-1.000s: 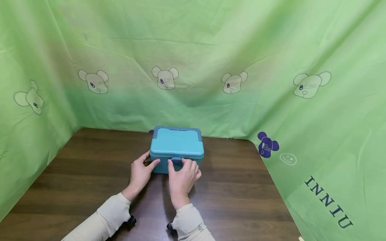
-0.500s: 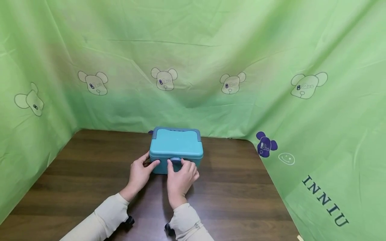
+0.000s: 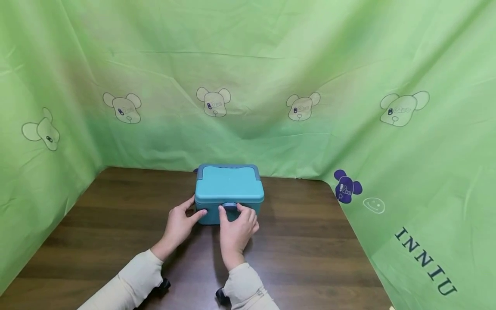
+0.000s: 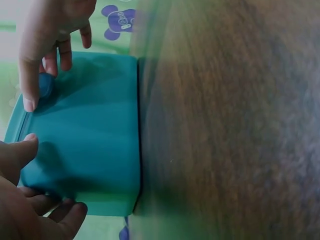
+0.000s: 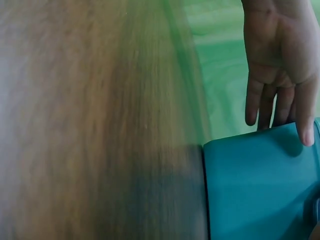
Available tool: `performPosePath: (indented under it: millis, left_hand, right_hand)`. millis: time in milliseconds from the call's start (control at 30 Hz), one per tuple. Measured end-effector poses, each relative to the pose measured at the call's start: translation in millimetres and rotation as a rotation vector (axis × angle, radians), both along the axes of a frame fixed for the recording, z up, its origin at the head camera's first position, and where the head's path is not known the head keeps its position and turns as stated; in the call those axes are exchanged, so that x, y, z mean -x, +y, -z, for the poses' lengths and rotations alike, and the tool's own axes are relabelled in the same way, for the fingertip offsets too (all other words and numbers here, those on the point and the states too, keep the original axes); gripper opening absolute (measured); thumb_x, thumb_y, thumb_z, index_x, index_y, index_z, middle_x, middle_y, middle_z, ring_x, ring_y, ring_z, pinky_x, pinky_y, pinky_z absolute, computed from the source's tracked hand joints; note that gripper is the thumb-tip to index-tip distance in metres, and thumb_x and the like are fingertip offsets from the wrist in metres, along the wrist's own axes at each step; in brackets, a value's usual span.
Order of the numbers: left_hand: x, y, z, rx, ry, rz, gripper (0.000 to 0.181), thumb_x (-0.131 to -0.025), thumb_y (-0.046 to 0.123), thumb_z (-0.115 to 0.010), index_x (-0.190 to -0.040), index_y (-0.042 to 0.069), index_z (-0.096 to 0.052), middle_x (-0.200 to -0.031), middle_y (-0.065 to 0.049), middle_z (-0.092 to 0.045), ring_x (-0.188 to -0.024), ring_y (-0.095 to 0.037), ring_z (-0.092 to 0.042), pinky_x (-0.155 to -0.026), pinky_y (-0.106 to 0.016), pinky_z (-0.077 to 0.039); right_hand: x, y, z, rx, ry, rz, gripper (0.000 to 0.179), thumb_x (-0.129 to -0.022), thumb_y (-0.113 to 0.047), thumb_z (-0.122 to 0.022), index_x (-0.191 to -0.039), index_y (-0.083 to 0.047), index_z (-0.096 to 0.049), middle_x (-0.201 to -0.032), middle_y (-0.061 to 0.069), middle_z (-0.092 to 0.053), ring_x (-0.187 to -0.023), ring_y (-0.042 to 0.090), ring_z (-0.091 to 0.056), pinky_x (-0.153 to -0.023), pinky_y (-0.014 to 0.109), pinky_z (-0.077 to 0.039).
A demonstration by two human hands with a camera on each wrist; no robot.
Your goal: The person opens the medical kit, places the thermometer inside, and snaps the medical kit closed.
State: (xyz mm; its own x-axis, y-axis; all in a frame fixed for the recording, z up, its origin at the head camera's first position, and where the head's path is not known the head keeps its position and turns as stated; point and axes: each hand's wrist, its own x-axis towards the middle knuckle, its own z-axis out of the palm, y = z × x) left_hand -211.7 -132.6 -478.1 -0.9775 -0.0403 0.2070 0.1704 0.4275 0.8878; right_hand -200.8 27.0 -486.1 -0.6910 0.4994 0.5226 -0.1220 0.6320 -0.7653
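Note:
A teal lidded box (image 3: pixel 229 186) with a blue-grey carry handle (image 3: pixel 200 173) around its lid stands upright at the back of the table, its lid down. My left hand (image 3: pixel 180 224) grips the front left corner, thumb on the front wall and fingers along the left side. With thumb and fingers at either side, my right hand (image 3: pixel 235 233) pinches the dark blue latch (image 3: pixel 231 207) at the front middle. In the left wrist view the latch (image 4: pixel 46 85) shows partly behind the right thumb. Only a sliver of the right hand appears in the right wrist view.
The brown wooden table (image 3: pixel 302 241) stretches out in front of and beside the box. A green curtain (image 3: pixel 248 51) printed with bear heads hangs close behind the box and along both sides. A small pale object (image 3: pixel 392 308) shows at the bottom right edge.
The head view has shifted slightly. Both hands keep their places on the box and its latch, and the lid stays down.

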Motion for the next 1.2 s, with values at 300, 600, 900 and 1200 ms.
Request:
performPosePath:
  millis: [300, 600, 900, 1200]
  left_hand:
    - [1.3, -4.4, -2.8, 0.017, -0.023, 0.011, 0.068, -0.091, 0.033, -0.08, -0.149, 0.009, -0.054, -0.137, -0.018, -0.065, -0.113, -0.036, -0.07, -0.091, -0.049, -0.06]
    - [3.3, -5.2, -3.5, 0.014, -0.034, 0.012, 0.067, -0.093, 0.032, -0.078, -0.149, 0.007, -0.053, -0.139, -0.019, -0.064, -0.115, -0.036, -0.069, -0.093, -0.05, -0.059]
    - [5.6, -11.0, -2.0, 0.016, -0.027, 0.0, 0.064, -0.092, 0.035, -0.079, -0.146, 0.009, -0.057, -0.138, -0.017, -0.065, -0.118, -0.037, -0.068, -0.094, -0.051, -0.059]
    - [1.2, -21.2, -2.2, 0.03, -0.037, 0.018, 0.06, -0.092, 0.032, -0.079, -0.143, 0.006, -0.06, -0.136, -0.019, -0.065, -0.121, -0.039, -0.066, -0.098, -0.052, -0.056]
  right_hand:
    - [-5.9, 12.6, -1.6, -0.046, -0.018, -0.092, 0.051, -0.081, -0.042, -0.088, -0.111, -0.011, -0.061, -0.108, 0.006, -0.062, -0.105, 0.026, -0.055, -0.103, 0.054, -0.031]
    - [-6.0, 16.1, -5.1, -0.066, -0.037, -0.112, 0.051, -0.08, -0.043, -0.088, -0.112, -0.013, -0.061, -0.109, 0.005, -0.062, -0.109, 0.026, -0.055, -0.104, 0.054, -0.031]
    - [-7.9, 22.5, -3.1, -0.076, 0.007, -0.164, 0.049, -0.081, -0.039, -0.088, -0.115, -0.013, -0.062, -0.109, 0.003, -0.062, -0.107, 0.024, -0.054, -0.101, 0.051, -0.034]
    - [-10.0, 47.3, -5.3, -0.085, 0.024, -0.183, 0.047, -0.083, -0.035, -0.087, -0.116, -0.011, -0.064, -0.111, 0.005, -0.062, -0.109, 0.025, -0.053, -0.098, 0.047, -0.036]
